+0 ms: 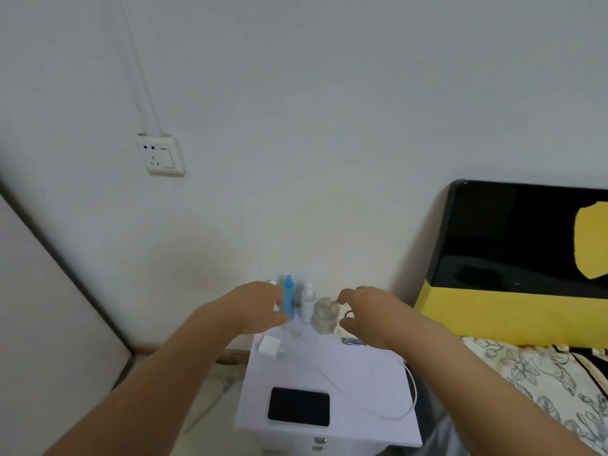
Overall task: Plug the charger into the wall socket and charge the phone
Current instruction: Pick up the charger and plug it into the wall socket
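A white charger block (269, 345) lies on the white nightstand (368, 366), near its back left corner. Its thin white cable (399, 414) loops across the top and past the right edge. A black phone (298, 406) lies flat, screen dark, near the front edge. The wall socket (161, 156) is high on the wall to the left. My left hand (253, 307) hovers above the charger, fingers loosely curled beside a blue bottle (289, 296). My right hand (371, 314) hangs over the back right of the stand, next to a clear glass (324, 315). Neither hand holds anything.
A white bottle (306, 301) stands between the blue bottle and the glass. A black and yellow headboard (513, 258) and a floral bedspread (539, 383) lie to the right. A grey door (42, 307) leans in at the left. A cable duct (138, 70) runs up from the socket.
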### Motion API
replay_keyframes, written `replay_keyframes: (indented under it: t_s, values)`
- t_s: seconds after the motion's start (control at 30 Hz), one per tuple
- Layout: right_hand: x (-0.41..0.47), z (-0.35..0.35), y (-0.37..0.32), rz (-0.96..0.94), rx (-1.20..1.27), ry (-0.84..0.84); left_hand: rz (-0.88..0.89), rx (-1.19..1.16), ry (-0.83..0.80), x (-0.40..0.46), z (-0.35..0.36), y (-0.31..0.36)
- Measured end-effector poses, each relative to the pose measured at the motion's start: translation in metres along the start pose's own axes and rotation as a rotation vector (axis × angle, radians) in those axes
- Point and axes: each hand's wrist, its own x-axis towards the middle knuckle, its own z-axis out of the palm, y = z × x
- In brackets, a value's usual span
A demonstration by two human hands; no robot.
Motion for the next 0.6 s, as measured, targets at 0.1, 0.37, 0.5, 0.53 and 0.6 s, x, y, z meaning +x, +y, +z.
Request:
replay_keyframes:
  t_s: [0.1, 0.37, 0.5, 0.53, 0.6]
  values:
    - [0.037, -0.001, 0.01, -0.036, 0.015, -0.028, -0.042, -0.024, -0.004, 0.032, -0.002, -0.006]
    - [0.126, 0.006, 0.024, -0.126, -0.003, -0.126, -0.132, -0.084, -0.008, 0.1, 0.005, -0.026]
    - [0.159, 0.028, 0.013, -0.176, 0.001, -0.209, -0.184, -0.101, -0.069, 0.122, 0.021, -0.053]
    - [0.168, 0.036, 0.011, -0.183, -0.017, -0.224, -0.193, -0.108, -0.071, 0.128, 0.026, -0.06]
    - [0.184, 0.051, 0.007, -0.16, -0.035, -0.24, -0.213, -0.119, -0.074, 0.141, 0.038, -0.073]
